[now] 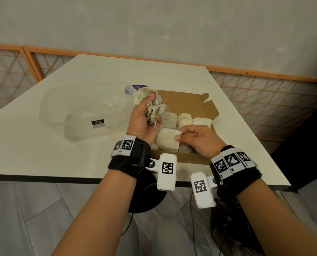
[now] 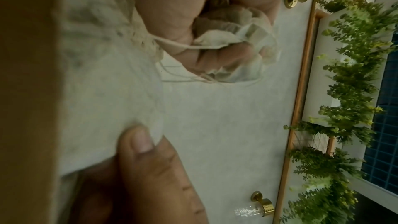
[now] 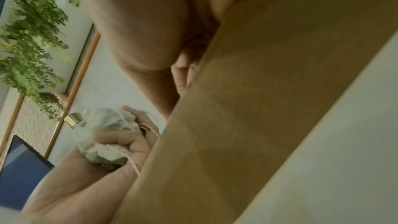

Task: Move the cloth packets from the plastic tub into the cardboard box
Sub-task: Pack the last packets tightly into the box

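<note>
My left hand [image 1: 154, 106] grips a crumpled bunch of cream cloth packets [image 1: 150, 102] with loose strings, held above the left end of the brown cardboard box [image 1: 194, 100]. The left wrist view shows this bunch [image 2: 232, 40] squeezed in curled fingers. Several packets lie packed in the box. My right hand [image 1: 179, 136] pinches the corner of one flat packet [image 1: 167, 141] at the box's near side; its thumb [image 2: 140, 140] presses that packet [image 2: 103, 101]. The clear plastic tub [image 1: 83, 111] lies left of the box.
The box and tub sit on a white table [image 1: 43, 154] whose near edge is just below my wrists. A purple-labelled item [image 1: 137, 87] shows behind the tub. The box's near wall [image 3: 258, 108] fills the right wrist view. An orange-framed lattice fence [image 1: 264, 100] runs behind the table.
</note>
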{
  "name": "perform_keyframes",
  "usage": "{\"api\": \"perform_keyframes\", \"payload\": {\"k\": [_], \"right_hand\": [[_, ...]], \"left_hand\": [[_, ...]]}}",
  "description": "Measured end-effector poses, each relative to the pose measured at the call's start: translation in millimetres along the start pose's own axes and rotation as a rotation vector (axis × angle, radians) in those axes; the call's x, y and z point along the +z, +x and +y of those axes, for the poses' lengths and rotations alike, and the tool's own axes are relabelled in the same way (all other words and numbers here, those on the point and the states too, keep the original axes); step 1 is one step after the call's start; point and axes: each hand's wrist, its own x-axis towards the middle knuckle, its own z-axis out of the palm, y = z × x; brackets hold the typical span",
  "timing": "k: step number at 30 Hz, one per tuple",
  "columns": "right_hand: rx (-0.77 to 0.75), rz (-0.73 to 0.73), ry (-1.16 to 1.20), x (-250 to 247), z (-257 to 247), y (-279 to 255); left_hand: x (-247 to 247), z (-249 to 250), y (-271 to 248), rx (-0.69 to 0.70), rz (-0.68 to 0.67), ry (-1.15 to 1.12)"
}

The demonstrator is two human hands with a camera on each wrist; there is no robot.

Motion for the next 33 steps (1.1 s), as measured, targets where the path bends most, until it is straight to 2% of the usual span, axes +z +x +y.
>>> {"api": "perform_keyframes", "payload": {"k": [4,9,11,17,23,25,29,31,33], "right_hand": [[-0.006,0.054,-0.034,1,2,3],[-0.042,0.201,-0.071,-1,5,6],[-0.017,0.207,-0.068,0,4,5],[0.001,0.075,-0.263,-5,-19,2],[0.011,-0.182,-0.846,6,-50,14],[0.002,-0.246,-0.96,14,-53,18],[0.029,-0.323,-0.851,6,-75,17],[0.081,-0.376,-0.721,0,-81,18],[0.146,-0.384,-0.688,0,-74,23]], "left_hand": [[-2,0,2,0.003,0.015,0.012],[-5,-1,4,0.005,0.039,0.043],[-6,-1,5,-0.003,0.046,0.044],[-6,0,7,-0.008,0.066,0.035],[-5,0,7,-0.031,0.068,0.056],[-4,0,6,-0.028,0.066,0.049],[-3,0,5,-0.013,0.063,0.055],[-4,-1,6,-0.013,0.066,0.065],[-5,-1,6,-0.015,0.065,0.065]]}}
